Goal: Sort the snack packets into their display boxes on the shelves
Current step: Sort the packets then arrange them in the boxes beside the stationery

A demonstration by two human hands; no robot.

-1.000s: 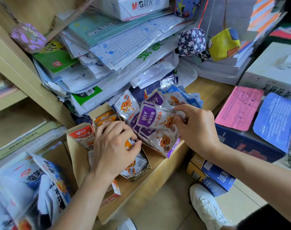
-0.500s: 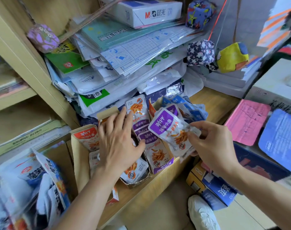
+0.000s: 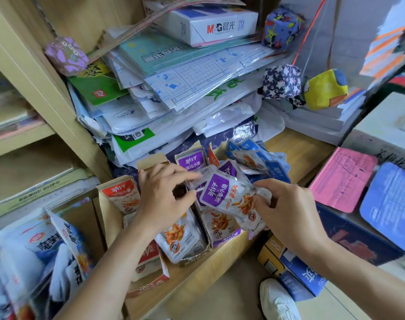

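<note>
Packets (image 3: pixel 220 224) inside purple display box (image 3: pixel 226 238)

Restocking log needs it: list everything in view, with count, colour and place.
purple-labelled silver foil snack packet: one, purple and silver, held at centre
purple cardboard display box: one, purple, shelf edge, under that packet
blue-labelled foil packets: several, blue, heap behind
red-labelled foil packet: one, red, upright at left
patterned fabric beanbags: four, mixed, around paper stack
white cardboard paper box: one, white, atop stack
left hand: pinches packet's corner
right hand: grips packet's other end
</note>
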